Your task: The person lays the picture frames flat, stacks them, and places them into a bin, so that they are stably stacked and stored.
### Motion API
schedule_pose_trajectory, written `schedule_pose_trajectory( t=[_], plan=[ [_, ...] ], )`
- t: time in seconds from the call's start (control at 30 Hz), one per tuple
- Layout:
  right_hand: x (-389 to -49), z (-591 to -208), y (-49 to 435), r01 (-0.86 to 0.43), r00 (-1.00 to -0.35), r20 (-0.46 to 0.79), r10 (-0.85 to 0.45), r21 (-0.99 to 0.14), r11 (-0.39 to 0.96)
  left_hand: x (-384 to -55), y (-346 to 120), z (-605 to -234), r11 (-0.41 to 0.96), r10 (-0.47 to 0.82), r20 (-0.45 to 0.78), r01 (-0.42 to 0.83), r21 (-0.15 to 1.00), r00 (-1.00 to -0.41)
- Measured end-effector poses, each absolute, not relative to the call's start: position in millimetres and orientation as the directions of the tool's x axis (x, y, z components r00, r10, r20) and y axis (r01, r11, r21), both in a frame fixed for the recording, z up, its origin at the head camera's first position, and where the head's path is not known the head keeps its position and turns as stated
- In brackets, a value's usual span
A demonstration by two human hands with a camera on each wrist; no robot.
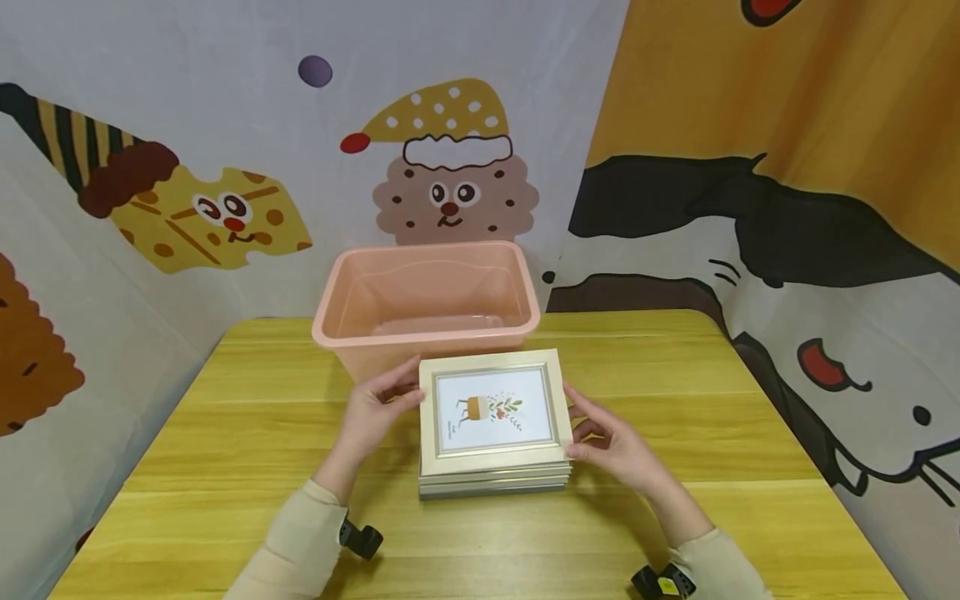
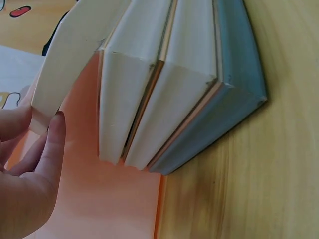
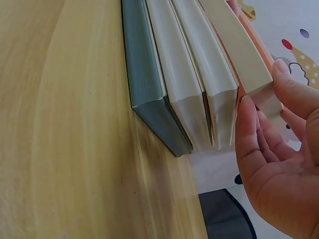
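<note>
A cream picture frame (image 1: 489,360) with a plant print lies face up at the top of a stack. Its left edge is pinched by my left hand (image 1: 378,412), thumb and fingers at the far corner. On the opposite side my right hand (image 1: 611,437) grips the right edge. Both wrist views show this frame tilted, its far side raised off the stack. Below are two white picture frames (image 2: 137,89) and a blue-grey picture frame (image 3: 144,74) at the bottom, resting on the table.
Right behind the stack stands a pink plastic bin (image 1: 427,343), its inside visible from above. The wooden table (image 1: 225,467) extends to both sides. A cartoon-printed cloth (image 1: 247,50) hangs behind the table.
</note>
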State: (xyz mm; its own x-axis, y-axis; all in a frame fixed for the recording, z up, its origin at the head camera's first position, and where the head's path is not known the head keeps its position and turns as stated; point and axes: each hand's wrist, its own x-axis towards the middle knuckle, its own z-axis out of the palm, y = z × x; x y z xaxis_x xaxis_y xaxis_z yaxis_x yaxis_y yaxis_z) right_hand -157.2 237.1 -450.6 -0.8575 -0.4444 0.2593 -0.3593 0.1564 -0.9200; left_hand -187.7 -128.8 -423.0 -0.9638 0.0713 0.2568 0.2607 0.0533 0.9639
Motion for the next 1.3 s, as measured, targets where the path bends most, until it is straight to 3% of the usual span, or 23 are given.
schedule_pose_trajectory(
  t=[0.27, 0.57, 1.3],
  plan=[
    [-157.0, -453.0, 237.6, -0.352, -0.859, 0.246, -0.449, -0.921, 0.169, -187.7, -128.2, -425.9, 0.130, 0.090, 0.212, 0.222, 0.966, -0.973],
    [-157.7, -453.2, 239.9, -0.329, -0.867, 0.216, -0.449, -0.925, 0.190, -186.6, -133.9, -426.0, 0.187, 0.237, 0.164, 0.211, 0.959, -0.957],
    [-161.8, -451.3, 237.2, -0.292, -0.880, 0.165, -0.446, -0.928, 0.233, -188.0, -130.6, -433.5, 0.219, 0.185, 0.162, 0.202, 0.955, -0.969]
  ],
)
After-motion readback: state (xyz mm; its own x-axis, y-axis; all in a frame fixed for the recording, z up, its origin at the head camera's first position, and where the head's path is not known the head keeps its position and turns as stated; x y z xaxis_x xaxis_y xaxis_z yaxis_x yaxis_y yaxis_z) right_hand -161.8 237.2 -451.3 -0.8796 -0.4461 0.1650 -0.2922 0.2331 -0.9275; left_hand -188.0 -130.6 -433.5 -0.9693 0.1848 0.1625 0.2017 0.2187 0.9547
